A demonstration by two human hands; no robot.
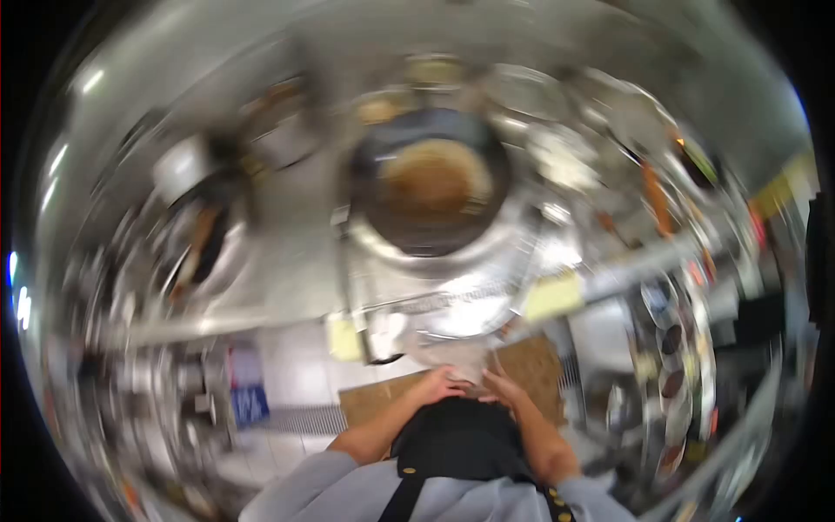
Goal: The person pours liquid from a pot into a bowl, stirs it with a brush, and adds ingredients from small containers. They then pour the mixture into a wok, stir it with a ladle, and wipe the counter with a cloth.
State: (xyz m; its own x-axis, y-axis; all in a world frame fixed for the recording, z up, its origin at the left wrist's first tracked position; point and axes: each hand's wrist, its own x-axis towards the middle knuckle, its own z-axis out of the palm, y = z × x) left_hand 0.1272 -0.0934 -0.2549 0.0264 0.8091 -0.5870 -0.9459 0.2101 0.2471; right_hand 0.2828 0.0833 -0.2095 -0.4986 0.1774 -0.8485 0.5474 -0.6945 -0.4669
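Left hand [433, 384]: I see its fingers against a pale, blurred item [458, 357] before the black apron [457, 439]; grip unclear.
Right hand [506, 386]: beside the same item, opposite side.
Wok [370, 187]: dark, brownish inside, above the metal counter [300, 252].
Brown mat [537, 370]: on the floor, past my wearer's hands.

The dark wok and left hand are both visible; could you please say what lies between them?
Between the dark wok and the left hand, the head view shows shiny metalwork and, nearer the hand, a pale item too blurred to identify.
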